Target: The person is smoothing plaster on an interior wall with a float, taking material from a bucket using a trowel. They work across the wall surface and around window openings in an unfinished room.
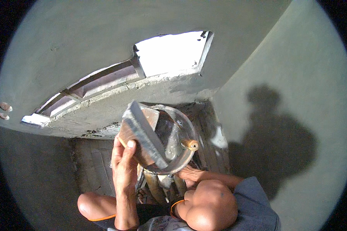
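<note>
My left hand (pixel 124 163) is closed on a brown rectangular board with a thick grey edge, like a plasterer's float (pixel 142 134). Its thumb presses against the brown face. Tilted, the board covers the left part of a round bowl (pixel 192 129) with wet grey smears inside. A tool with a round wooden handle (pixel 189 144) rests in the bowl, its handle end near the right rim; its blade cannot be made out. Below the bowl's near rim is my right hand (pixel 187 173), its fingers largely hidden, so its grip does not show.
Grey plastered walls (pixel 297 69) meet in a corner at the right. A bright window opening (pixel 173 54) with a framed strip beside it breaks the wall ahead, above a rough ledge (pixel 100 106). My bent knees (pixel 212 204) flank the work. Several pale yellowish supports (pixel 154 186) stand beneath the bowl.
</note>
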Demonstrator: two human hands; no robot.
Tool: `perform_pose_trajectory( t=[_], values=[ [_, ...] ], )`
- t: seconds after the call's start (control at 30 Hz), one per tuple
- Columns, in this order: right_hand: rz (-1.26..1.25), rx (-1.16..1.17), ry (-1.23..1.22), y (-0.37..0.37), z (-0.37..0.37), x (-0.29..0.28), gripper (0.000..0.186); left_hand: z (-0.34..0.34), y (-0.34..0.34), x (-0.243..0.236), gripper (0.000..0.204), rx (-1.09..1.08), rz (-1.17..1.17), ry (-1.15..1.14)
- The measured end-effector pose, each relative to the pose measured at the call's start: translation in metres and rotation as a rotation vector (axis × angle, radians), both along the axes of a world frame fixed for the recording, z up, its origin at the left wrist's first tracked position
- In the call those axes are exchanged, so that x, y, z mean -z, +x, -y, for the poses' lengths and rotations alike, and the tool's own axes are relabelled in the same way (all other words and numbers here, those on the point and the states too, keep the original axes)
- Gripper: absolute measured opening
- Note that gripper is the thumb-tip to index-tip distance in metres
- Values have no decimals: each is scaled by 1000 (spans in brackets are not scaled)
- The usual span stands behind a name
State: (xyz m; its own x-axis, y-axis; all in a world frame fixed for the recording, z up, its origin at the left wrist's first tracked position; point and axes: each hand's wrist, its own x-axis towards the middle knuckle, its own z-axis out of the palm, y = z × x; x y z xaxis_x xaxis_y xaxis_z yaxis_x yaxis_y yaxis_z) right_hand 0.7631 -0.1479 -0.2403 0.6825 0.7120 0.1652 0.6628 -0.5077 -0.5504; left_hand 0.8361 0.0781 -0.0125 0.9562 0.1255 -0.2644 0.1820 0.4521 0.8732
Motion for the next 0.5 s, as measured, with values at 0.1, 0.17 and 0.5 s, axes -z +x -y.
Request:
perform_pose_trajectory(
  t=[0.1,0.17,0.5],
  values=[
    [-4,12,47,1,-9,0,37,11,16,-3,61,114,38,156],
    [0,41,56,2,-7,1,37,26,38,-9,63,215,108,233],
    [23,123,156,7,-20,19,36,99,134,-7,77,301,357,405]
  ],
)
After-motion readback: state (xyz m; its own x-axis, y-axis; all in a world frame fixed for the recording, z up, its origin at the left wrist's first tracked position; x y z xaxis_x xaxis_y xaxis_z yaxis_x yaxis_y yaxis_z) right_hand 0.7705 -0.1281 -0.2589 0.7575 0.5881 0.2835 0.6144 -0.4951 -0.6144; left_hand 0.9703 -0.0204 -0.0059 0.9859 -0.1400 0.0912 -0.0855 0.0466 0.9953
